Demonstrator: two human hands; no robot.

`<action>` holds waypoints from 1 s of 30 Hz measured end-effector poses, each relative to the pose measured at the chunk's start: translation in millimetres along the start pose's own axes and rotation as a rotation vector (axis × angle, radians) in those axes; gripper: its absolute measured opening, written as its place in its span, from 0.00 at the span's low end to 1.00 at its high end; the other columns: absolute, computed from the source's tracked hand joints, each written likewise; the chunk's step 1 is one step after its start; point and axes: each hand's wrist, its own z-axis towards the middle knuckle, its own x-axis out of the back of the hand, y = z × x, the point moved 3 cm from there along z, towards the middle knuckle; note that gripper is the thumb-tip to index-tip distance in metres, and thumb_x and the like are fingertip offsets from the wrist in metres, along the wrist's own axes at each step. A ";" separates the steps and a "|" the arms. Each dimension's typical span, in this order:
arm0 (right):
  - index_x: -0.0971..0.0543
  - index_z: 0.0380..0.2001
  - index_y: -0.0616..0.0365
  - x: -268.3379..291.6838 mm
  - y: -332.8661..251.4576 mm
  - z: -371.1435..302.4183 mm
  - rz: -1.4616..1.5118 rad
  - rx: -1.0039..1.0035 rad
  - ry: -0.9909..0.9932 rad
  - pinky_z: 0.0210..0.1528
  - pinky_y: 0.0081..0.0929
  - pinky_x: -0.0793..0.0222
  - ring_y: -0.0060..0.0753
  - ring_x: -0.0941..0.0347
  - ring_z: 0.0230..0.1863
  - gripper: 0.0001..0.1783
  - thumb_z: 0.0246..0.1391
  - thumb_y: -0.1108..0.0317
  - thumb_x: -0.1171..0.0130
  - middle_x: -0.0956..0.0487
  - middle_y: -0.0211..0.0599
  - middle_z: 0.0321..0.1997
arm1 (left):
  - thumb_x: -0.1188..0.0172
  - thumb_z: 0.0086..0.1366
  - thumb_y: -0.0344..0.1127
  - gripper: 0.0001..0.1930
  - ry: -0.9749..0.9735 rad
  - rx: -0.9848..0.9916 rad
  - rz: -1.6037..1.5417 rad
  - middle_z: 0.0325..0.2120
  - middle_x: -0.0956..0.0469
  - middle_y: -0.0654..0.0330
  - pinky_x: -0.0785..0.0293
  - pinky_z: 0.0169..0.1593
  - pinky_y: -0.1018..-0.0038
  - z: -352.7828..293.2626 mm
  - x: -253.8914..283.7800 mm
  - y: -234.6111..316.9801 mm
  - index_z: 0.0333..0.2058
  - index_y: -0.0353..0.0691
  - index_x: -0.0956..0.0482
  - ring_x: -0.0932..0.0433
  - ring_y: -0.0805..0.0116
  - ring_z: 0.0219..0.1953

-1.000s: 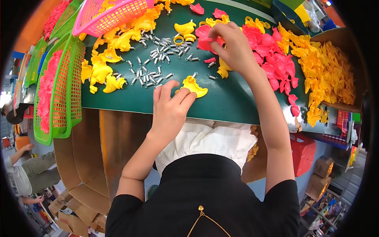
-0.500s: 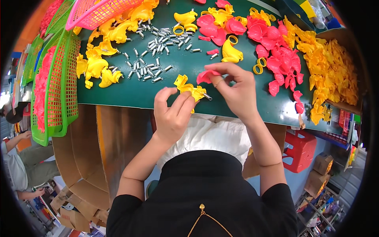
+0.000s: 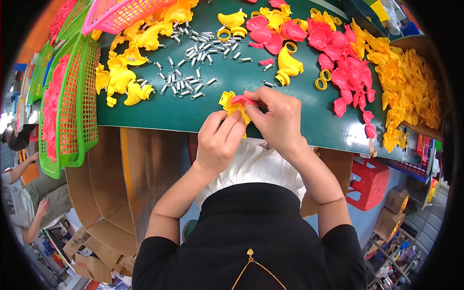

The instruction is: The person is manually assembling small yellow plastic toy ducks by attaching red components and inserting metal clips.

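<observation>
My left hand (image 3: 221,140) is closed on a yellow plastic shell part (image 3: 225,99) over the table's near edge. Pinched between thumb and fingers of my right hand (image 3: 278,116) is a curved pink plastic piece (image 3: 242,100), up against the yellow part's hollow side. Both hands are close together, and my fingers hide much of the two parts. Just beyond my right fingers lies a small metal spring (image 3: 268,84). A scatter of metal coil springs (image 3: 193,88) lies farther off to the left.
Yellow parts (image 3: 119,77) line the green table's (image 3: 159,113) left side. Pink pieces (image 3: 350,72) and yellow rings (image 3: 321,83) lie right, before a cardboard box (image 3: 411,44) spilling yellow parts. Green (image 3: 72,111) and pink baskets (image 3: 121,17) stand left; a red stool (image 3: 369,183) is below right.
My right hand has moved left and brought the pink piece against the yellow part. The spring that stuck out beside the yellow part is now out of sight behind my hand.
</observation>
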 end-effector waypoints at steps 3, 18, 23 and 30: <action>0.19 0.29 0.65 -1.0 6.3 -0.6 0.154 -0.144 -0.026 0.23 0.21 0.30 0.28 0.22 0.22 0.07 0.43 0.78 0.34 0.19 0.40 0.25 | 0.39 0.43 0.28 0.13 -0.014 -0.002 -0.008 0.36 0.22 0.54 0.24 0.37 0.68 -0.8 0.1 0.2 0.31 0.32 0.23 0.25 0.58 0.36; 0.19 0.27 0.66 3.1 1.0 5.2 0.039 -0.150 -0.053 0.24 0.18 0.30 0.25 0.21 0.23 0.06 0.43 0.77 0.34 0.18 0.40 0.24 | 0.40 0.42 0.27 0.11 -0.047 0.007 -0.024 0.35 0.22 0.54 0.24 0.38 0.68 4.5 1.6 1.3 0.29 0.33 0.24 0.25 0.58 0.35; 0.19 0.28 0.66 -1.1 1.5 -1.6 0.002 -0.081 0.007 0.24 0.18 0.30 0.26 0.22 0.22 0.07 0.43 0.77 0.33 0.19 0.40 0.23 | 0.40 0.42 0.26 0.11 -0.054 0.014 -0.039 0.34 0.22 0.54 0.24 0.38 0.68 4.5 1.2 0.4 0.29 0.33 0.24 0.25 0.58 0.35; 0.19 0.30 0.66 1.7 1.8 0.0 -0.066 -0.070 -0.041 0.26 0.20 0.29 0.31 0.21 0.25 0.08 0.44 0.76 0.33 0.19 0.40 0.25 | 0.40 0.42 0.27 0.12 -0.010 -0.030 -0.052 0.33 0.22 0.54 0.24 0.36 0.68 6.7 0.8 -3.9 0.29 0.33 0.24 0.25 0.59 0.33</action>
